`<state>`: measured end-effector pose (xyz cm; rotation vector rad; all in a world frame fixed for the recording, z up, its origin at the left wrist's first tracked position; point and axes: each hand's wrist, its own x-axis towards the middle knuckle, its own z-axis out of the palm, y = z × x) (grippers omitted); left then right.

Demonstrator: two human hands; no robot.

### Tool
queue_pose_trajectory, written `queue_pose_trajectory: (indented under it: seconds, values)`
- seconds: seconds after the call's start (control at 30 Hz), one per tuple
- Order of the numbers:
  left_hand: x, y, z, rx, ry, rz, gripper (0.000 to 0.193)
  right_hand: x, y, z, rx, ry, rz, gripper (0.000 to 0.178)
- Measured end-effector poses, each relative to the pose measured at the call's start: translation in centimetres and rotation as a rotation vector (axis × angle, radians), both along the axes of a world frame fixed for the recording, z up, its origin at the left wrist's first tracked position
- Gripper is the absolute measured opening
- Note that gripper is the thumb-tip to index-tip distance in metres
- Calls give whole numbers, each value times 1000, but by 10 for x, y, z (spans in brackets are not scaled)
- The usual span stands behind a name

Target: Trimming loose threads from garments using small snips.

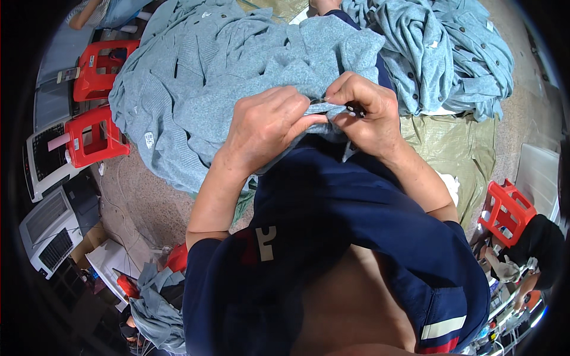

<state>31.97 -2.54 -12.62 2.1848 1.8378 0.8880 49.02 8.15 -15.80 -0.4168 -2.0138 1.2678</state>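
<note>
A light grey-blue knit cardigan lies spread across my lap and beyond my knees. My left hand is closed, pinching a folded edge of the knit between thumb and fingers. Close beside it, my right hand is closed around a small black tool with a thin metal part showing near the fabric; its exact kind is mostly hidden by my fingers. The right fingertips also touch the folded knit edge. A loose tail of grey material hangs below the right hand.
More grey-blue buttoned cardigans are heaped at the right on an olive sheet. Red plastic stools stand at the left, another red stool at the right. White appliances line the left. Other people are partly visible at the edges.
</note>
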Motion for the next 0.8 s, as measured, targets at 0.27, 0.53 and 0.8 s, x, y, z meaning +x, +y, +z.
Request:
queue_pose_trajectory:
  seconds: [0.27,0.53,0.8]
  values:
    - [7,8,-19,233,146,159,24,2,1,1,264,-103,12,29]
    - [-52,-19,-14,-528,-446,314,16,60,54,-5,223,-546,-2,20]
    - [-58,-31,-2,-529,-963,353,12,63,54,-11,4,-388,-179,30]
